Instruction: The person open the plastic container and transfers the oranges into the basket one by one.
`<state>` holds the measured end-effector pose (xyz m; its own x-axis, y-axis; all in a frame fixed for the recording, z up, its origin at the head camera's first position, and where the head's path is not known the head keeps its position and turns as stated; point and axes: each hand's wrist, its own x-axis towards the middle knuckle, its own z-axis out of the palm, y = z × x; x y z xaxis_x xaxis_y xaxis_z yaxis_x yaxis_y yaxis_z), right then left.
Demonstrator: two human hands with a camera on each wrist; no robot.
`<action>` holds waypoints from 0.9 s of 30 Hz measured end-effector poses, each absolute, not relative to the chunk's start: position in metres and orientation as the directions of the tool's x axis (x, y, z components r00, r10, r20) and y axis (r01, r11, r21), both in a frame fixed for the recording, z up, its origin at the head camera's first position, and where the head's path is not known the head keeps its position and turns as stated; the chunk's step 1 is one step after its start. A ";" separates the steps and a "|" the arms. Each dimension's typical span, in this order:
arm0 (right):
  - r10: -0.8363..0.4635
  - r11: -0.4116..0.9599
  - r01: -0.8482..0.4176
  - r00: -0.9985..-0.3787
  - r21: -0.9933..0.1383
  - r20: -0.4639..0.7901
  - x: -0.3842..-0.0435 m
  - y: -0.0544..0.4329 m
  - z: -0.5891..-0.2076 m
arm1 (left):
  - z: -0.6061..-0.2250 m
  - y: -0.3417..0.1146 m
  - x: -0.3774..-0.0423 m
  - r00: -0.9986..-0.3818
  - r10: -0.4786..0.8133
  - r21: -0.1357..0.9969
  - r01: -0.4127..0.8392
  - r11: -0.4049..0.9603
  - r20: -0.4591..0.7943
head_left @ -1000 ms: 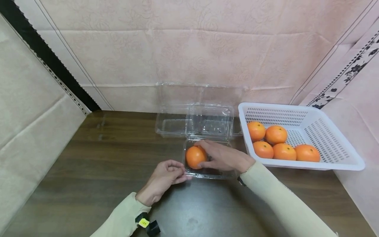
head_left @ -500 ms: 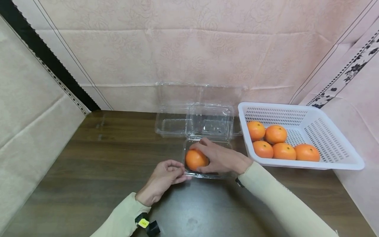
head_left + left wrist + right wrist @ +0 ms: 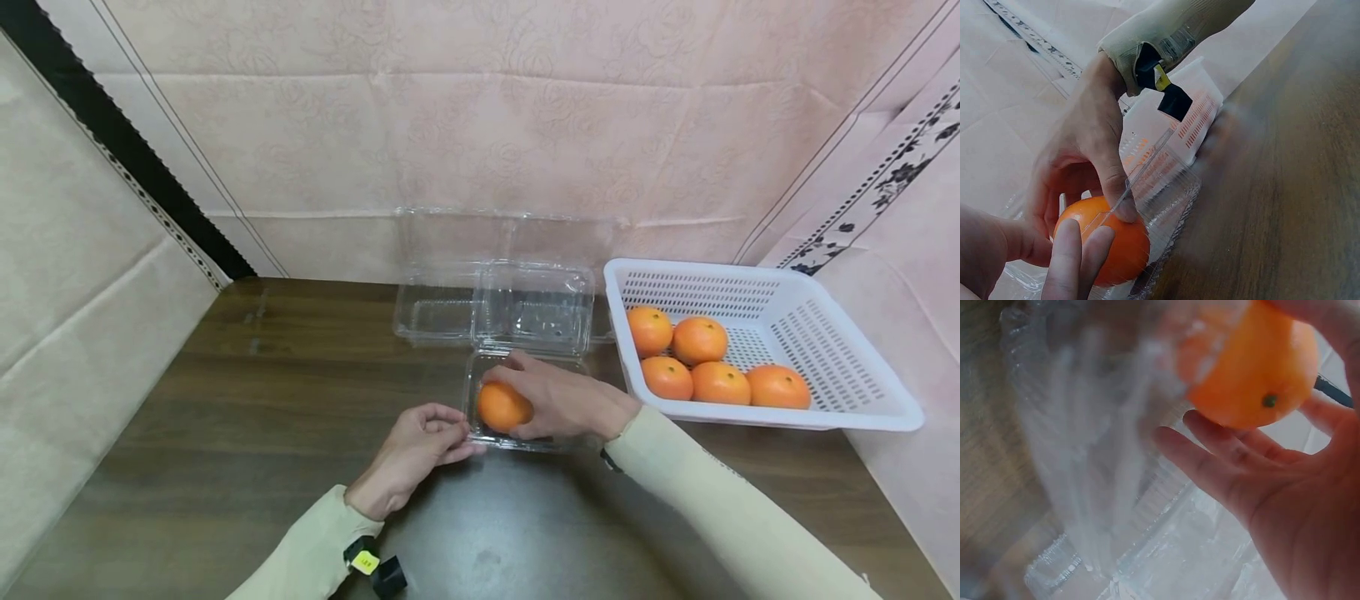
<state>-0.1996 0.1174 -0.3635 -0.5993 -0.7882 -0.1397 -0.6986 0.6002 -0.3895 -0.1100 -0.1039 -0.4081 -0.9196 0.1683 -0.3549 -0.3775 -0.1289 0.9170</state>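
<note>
An orange (image 3: 501, 407) sits inside the near tray of an open clear plastic clamshell container (image 3: 534, 312), toward its left side. My right hand (image 3: 562, 400) reaches in from the right and holds the orange, thumb on the near side and fingers over the far side. In the right wrist view, the green stem end of the orange (image 3: 1254, 369) shows above the spread fingers. My left hand (image 3: 416, 450) pinches the container's near left corner. Its fingertips lie in front of the orange (image 3: 1125, 250) in the left wrist view, at the clear rim.
A white slotted basket (image 3: 862, 358) with several oranges (image 3: 720, 384) stands on the right. Another clear open container (image 3: 435, 312) lies behind the first, its lid against the pink cloth wall (image 3: 480, 133). Brown wooden table (image 3: 262, 433) surrounds them.
The orange has shifted slightly right inside the tray, and my right hand's fingers have closed further around it. My left hand stays at the container's corner.
</note>
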 end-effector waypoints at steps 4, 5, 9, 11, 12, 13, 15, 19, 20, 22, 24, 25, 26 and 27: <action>-0.793 0.598 -0.706 -0.588 -0.379 -0.156 -0.201 0.119 -0.361 | -0.408 -0.104 -0.110 -0.922 0.169 0.919 -0.372 -0.128 -0.350; -0.797 0.594 -0.712 -0.583 -0.374 -0.156 -0.201 0.120 -0.361 | -0.408 -0.104 -0.110 -0.922 0.169 0.919 -0.372 -0.128 -0.349; -0.803 0.591 -0.726 -0.571 -0.350 -0.171 -0.202 0.121 -0.358 | -0.408 -0.104 -0.110 -0.921 0.170 0.919 -0.373 -0.128 -0.350; -0.804 0.591 -0.733 -0.565 -0.335 -0.182 -0.202 0.122 -0.356 | -0.408 -0.104 -0.110 -0.921 0.170 0.919 -0.373 -0.129 -0.350; -0.804 0.592 -0.735 -0.563 -0.330 -0.190 -0.202 0.122 -0.355 | -0.408 -0.104 -0.109 -0.922 0.170 0.919 -0.372 -0.131 -0.349; -0.805 0.592 -0.736 -0.560 -0.329 -0.195 -0.202 0.122 -0.354 | -0.409 -0.104 -0.109 -0.922 0.169 0.919 -0.372 -0.132 -0.349; -0.806 0.591 -0.735 -0.555 -0.333 -0.205 -0.203 0.123 -0.352 | -0.409 -0.104 -0.110 -0.922 0.171 0.918 -0.372 -0.138 -0.348; -0.810 0.586 -0.733 -0.544 -0.345 -0.219 -0.205 0.125 -0.349 | -0.409 -0.104 -0.110 -0.922 0.171 0.916 -0.373 -0.145 -0.348; -0.811 0.585 -0.737 -0.541 -0.340 -0.223 -0.205 0.126 -0.348 | -0.409 -0.104 -0.110 -0.922 0.172 0.916 -0.373 -0.147 -0.348; -0.816 0.578 -0.745 -0.532 -0.332 -0.226 -0.205 0.127 -0.347 | -0.409 -0.104 -0.110 -0.922 0.173 0.916 -0.373 -0.147 -0.347; -0.821 0.570 -0.757 -0.523 -0.320 -0.227 -0.206 0.128 -0.346 | -0.410 -0.104 -0.110 -0.921 0.175 0.916 -0.375 -0.146 -0.349; -0.822 0.569 -0.760 -0.521 -0.314 -0.230 -0.206 0.128 -0.345 | -0.410 -0.104 -0.110 -0.920 0.175 0.916 -0.376 -0.144 -0.350; -0.825 0.565 -0.765 -0.517 -0.309 -0.228 -0.206 0.128 -0.344 | -0.410 -0.104 -0.110 -0.920 0.176 0.915 -0.376 -0.143 -0.350; -0.827 0.562 -0.769 -0.514 -0.303 -0.229 -0.206 0.129 -0.343 | -0.409 -0.104 -0.110 -0.919 0.174 0.915 -0.378 -0.143 -0.353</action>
<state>-0.2062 0.1287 -0.3434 -0.5138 -0.8267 -0.2292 -0.7693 0.5622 -0.3034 -0.1102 -0.1044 -0.4095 -0.9194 0.1740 -0.3527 -0.3779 -0.1429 0.9148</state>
